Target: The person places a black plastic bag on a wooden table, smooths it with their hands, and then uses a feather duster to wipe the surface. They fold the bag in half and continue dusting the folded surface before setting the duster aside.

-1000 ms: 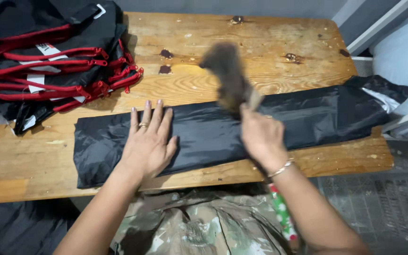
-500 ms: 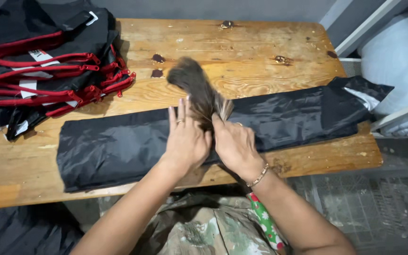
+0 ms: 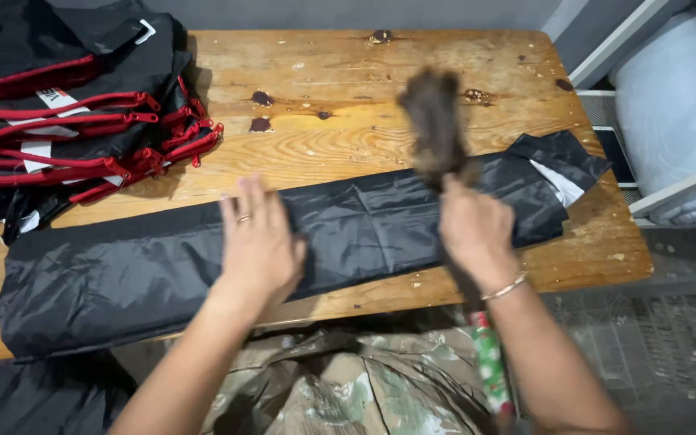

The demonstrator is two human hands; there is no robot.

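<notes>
A long strip of black fabric (image 3: 155, 274) lies across the front of a wooden table (image 3: 348, 89). My left hand (image 3: 258, 242) rests flat on the strip near its middle, fingers together, a ring on one finger. My right hand (image 3: 473, 234), with a thin bracelet at the wrist, grips the handle of a brush. The brush's dark bristle head (image 3: 432, 125) is blurred and raised over the strip's right part. The handle's lower end (image 3: 489, 366), wrapped in red and green paper, sticks out below my wrist.
A pile of black bags with red trim (image 3: 66, 121) fills the table's far left corner. A white bundle on a white frame (image 3: 674, 97) stands to the right of the table. Patterned cloth (image 3: 348, 387) lies on my lap below the table's front edge.
My two hands were together at the strip's middle half a second ago. Now my left hand lies further left on the fabric and my right hand has swung the brush out to the right.
</notes>
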